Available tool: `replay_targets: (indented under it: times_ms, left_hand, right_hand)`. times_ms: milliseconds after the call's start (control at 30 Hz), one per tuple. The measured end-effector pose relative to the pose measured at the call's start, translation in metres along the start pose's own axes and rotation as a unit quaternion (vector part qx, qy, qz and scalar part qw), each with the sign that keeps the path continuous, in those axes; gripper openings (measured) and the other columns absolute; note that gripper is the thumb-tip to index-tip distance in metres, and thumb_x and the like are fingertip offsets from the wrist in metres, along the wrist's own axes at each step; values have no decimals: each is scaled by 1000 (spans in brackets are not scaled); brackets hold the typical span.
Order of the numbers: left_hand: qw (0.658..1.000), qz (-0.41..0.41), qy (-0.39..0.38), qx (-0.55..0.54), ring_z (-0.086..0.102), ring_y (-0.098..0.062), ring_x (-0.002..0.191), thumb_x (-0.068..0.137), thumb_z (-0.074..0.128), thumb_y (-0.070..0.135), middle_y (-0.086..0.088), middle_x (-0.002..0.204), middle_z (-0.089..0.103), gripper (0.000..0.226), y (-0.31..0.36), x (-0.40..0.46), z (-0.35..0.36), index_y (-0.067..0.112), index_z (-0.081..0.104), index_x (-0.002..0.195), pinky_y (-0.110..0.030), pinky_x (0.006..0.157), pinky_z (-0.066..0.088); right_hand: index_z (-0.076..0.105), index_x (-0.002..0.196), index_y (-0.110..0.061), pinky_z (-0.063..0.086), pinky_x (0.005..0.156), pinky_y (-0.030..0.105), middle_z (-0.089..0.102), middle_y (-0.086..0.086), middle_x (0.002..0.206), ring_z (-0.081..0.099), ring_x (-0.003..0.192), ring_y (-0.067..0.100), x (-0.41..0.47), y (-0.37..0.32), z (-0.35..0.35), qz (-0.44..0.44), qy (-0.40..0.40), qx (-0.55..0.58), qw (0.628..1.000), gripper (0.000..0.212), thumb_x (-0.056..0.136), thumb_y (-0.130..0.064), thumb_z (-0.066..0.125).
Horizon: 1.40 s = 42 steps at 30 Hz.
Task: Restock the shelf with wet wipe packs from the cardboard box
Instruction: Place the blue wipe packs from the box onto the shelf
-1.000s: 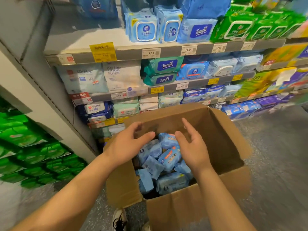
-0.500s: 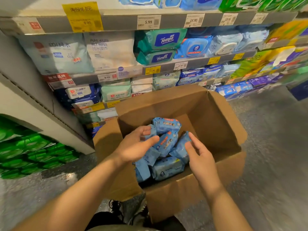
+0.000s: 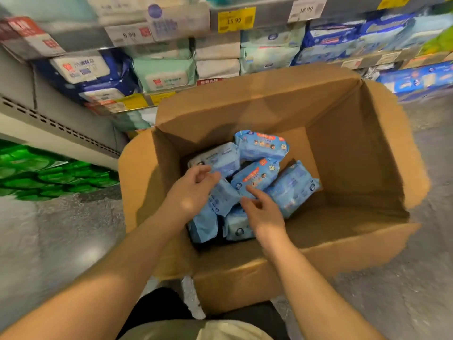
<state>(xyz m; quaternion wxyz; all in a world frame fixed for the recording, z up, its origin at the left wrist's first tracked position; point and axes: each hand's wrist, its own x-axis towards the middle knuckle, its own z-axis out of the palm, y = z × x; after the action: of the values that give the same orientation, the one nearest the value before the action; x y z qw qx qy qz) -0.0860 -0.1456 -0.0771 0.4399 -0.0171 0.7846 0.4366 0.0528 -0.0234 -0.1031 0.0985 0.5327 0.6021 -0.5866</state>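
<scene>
The cardboard box (image 3: 343,168) stands open on the floor before the shelf (image 3: 73,42), blue wet wipe packs (image 3: 259,146) heaped inside. My left hand (image 3: 193,190) and right hand (image 3: 263,212) reach in, fingers loosely curled just above the packs, gripping nothing.

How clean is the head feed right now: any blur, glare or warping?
Head view: shelf and price tags smeared by motion blur; packs in the cardboard box fairly sharp; glare on the floor; wide-angle bending at the edges.
</scene>
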Motion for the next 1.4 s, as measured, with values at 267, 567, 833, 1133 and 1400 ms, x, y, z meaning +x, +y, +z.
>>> replay_targets:
  times_ms: [267,567,833,1133,1400]
  left_hand:
    - [997,-54,52,-30,61,-4,110,100,57,52,18,119,62,38,-14,32,21,34,59,133,-40,103,53]
    - [988,-103,68,-98,64,-5,101,102,57,44,12,115,67,8,-20,38,21,38,61,106,-35,98,54]
    - [985,-128,60,-103,64,-9,104,102,55,45,11,115,67,11,-22,36,19,38,62,108,-37,94,56]
    - [989,-88,33,-114,62,-8,99,107,44,14,4,121,65,25,0,14,18,30,61,117,-29,84,54]
    - [999,42,-7,-8,60,3,95,101,38,5,17,136,55,58,26,-36,6,56,60,121,-19,73,56]
  right_hand:
    - [50,131,-11,59,90,44,67,6,117,67,99,25,79,37,49,132,40,55,989,78,63,-36,79]
    - [17,145,-14,53,98,45,43,18,138,54,119,34,119,32,93,284,92,156,942,104,70,-17,90]
    - [42,136,-10,59,91,51,60,11,123,64,106,34,112,36,93,259,76,121,955,92,61,-31,91]
    - [64,115,-18,64,79,49,73,4,102,73,91,25,62,-2,33,150,47,143,977,52,71,-40,81]
    - [54,123,-15,65,71,48,72,11,111,74,93,30,-32,-52,-24,60,68,274,958,41,92,-34,73]
